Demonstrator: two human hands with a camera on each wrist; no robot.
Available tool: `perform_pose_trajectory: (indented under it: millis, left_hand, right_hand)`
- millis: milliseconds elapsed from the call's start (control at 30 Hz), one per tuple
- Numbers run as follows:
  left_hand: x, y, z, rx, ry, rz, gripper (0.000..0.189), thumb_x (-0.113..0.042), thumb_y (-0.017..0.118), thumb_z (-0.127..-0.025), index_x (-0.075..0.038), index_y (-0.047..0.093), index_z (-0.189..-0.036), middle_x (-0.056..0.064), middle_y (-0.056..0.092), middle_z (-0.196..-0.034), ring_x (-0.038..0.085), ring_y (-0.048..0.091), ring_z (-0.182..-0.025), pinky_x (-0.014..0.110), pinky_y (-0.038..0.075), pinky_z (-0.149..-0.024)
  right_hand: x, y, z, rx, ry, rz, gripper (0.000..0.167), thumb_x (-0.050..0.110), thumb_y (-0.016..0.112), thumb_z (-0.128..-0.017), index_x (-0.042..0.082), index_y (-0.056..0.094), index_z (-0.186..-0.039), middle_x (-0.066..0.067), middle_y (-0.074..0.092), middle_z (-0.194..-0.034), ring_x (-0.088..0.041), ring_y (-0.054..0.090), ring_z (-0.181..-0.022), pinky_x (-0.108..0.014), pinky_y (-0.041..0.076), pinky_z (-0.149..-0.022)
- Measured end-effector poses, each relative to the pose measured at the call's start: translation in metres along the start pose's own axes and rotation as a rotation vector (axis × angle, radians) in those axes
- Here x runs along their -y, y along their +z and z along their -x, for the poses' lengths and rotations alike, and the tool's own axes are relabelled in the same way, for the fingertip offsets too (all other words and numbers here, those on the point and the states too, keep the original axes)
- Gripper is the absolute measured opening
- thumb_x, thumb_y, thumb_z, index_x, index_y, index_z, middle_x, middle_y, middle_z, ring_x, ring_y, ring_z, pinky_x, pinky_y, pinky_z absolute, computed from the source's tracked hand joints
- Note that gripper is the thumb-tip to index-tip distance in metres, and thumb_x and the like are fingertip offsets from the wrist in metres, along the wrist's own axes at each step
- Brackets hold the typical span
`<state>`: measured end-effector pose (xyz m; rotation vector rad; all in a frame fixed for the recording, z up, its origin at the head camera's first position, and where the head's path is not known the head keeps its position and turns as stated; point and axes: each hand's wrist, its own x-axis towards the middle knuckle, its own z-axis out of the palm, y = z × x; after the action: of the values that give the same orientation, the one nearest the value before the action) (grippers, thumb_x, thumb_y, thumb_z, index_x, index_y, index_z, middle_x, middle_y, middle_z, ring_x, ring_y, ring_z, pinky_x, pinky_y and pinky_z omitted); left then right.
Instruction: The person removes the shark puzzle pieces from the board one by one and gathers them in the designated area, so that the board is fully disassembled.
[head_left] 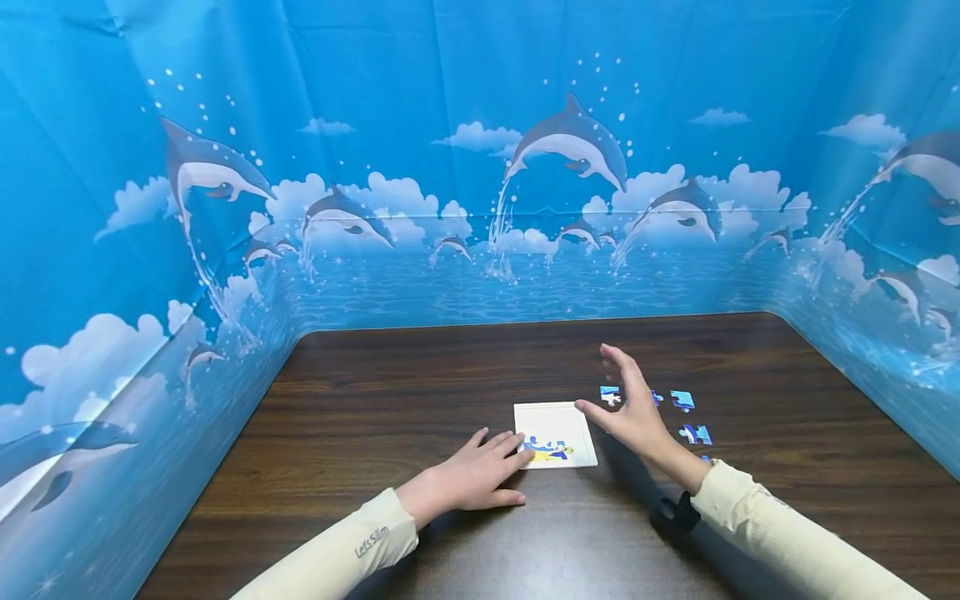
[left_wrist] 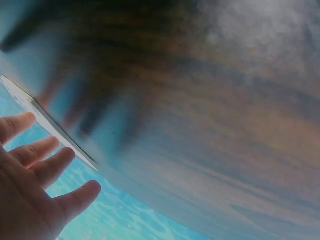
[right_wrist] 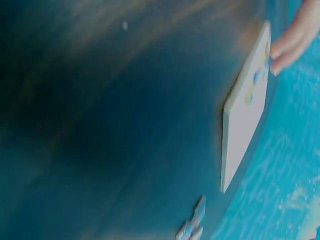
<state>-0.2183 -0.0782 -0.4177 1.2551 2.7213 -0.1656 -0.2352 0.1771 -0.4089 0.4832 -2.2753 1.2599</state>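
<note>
A square white puzzle board lies on the table, with some joined blue and yellow pieces along its near side. At its left edge rests my left hand, fingers spread and fairly straight, fingertips on the board. My right hand hovers past the board's right side, thumb and fingers wide apart with nothing between them. Near it lie several loose blue puzzle pieces: one puzzle piece by the fingers, others partly hidden behind the hand and wrist. The right wrist view shows the board and a loose piece.
More loose pieces, such as a corner-looking puzzle piece and another piece, lie to the right. The dark wooden table is bordered by a blue dolphin-print curtain. A black band sits under the right wrist.
</note>
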Motion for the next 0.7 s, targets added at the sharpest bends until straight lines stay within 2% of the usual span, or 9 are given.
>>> perform_pose_trajectory:
  millis: [67,167,267,367,467,567,700]
  left_hand:
    - [0.0,0.001,0.0,0.0,0.006,0.004,0.064,-0.054,0.044,-0.094,-0.021,0.033,-0.147,0.007,0.03,-0.154,0.023,0.031,-0.142,0.054,0.028,-0.111]
    - [0.0,0.002,0.0,-0.005,0.019,0.002,0.064,-0.054,0.045,-0.094,-0.02,0.033,-0.147,0.008,0.03,-0.154,0.023,0.031,-0.141,0.055,0.028,-0.11]
    - [0.0,0.002,-0.001,-0.011,0.029,0.0,0.064,-0.054,0.045,-0.093,-0.02,0.033,-0.147,0.007,0.03,-0.154,0.023,0.031,-0.141,0.055,0.029,-0.11]
    - [0.0,0.003,-0.001,-0.014,0.037,0.002,0.064,-0.054,0.045,-0.093,-0.02,0.032,-0.147,0.006,0.03,-0.154,0.023,0.031,-0.141,0.055,0.029,-0.11]
    - [-0.001,0.002,-0.001,-0.01,0.038,0.003,0.064,-0.054,0.045,-0.093,-0.02,0.033,-0.146,0.005,0.03,-0.154,0.023,0.032,-0.141,0.054,0.029,-0.11]
    - [-0.001,0.002,-0.002,-0.002,0.037,0.002,0.064,-0.054,0.045,-0.093,-0.02,0.033,-0.146,0.005,0.03,-0.154,0.022,0.032,-0.141,0.054,0.029,-0.11]
    - [-0.002,0.001,-0.002,-0.004,0.04,-0.001,0.064,-0.053,0.046,-0.093,-0.019,0.034,-0.146,0.005,0.031,-0.154,0.022,0.033,-0.14,0.054,0.03,-0.11]
  right_hand:
    - [0.001,0.006,0.001,0.078,-0.017,0.04,0.086,0.014,0.082,-0.07,0.006,0.035,-0.142,-0.018,0.041,-0.14,-0.036,0.045,-0.121,-0.054,0.042,-0.095]
    - [0.001,0.013,0.005,0.205,-0.02,0.116,0.084,0.021,0.084,-0.068,0.004,0.042,-0.137,-0.018,0.045,-0.135,-0.036,0.048,-0.118,-0.053,0.045,-0.092]
    - [0.001,0.019,0.007,0.342,0.013,0.176,0.077,0.026,0.085,-0.067,0.002,0.05,-0.131,-0.017,0.05,-0.127,-0.035,0.052,-0.112,-0.049,0.049,-0.088]
    - [0.002,0.023,0.009,0.483,0.056,0.209,0.07,0.028,0.084,-0.066,0.0,0.055,-0.124,-0.016,0.052,-0.12,-0.031,0.052,-0.107,-0.045,0.049,-0.083]
    - [0.002,0.027,0.01,0.6,0.063,0.248,0.066,0.029,0.084,-0.066,-0.002,0.058,-0.118,-0.015,0.053,-0.114,-0.027,0.05,-0.101,-0.039,0.047,-0.078]
    - [0.003,0.03,0.01,0.658,0.057,0.287,0.06,0.03,0.085,-0.065,-0.001,0.062,-0.11,-0.012,0.055,-0.107,-0.022,0.048,-0.094,-0.034,0.043,-0.075]
    - [0.003,0.034,0.01,0.65,0.045,0.333,0.044,0.028,0.085,-0.064,0.004,0.066,-0.096,-0.007,0.056,-0.098,-0.017,0.046,-0.087,-0.031,0.04,-0.073]
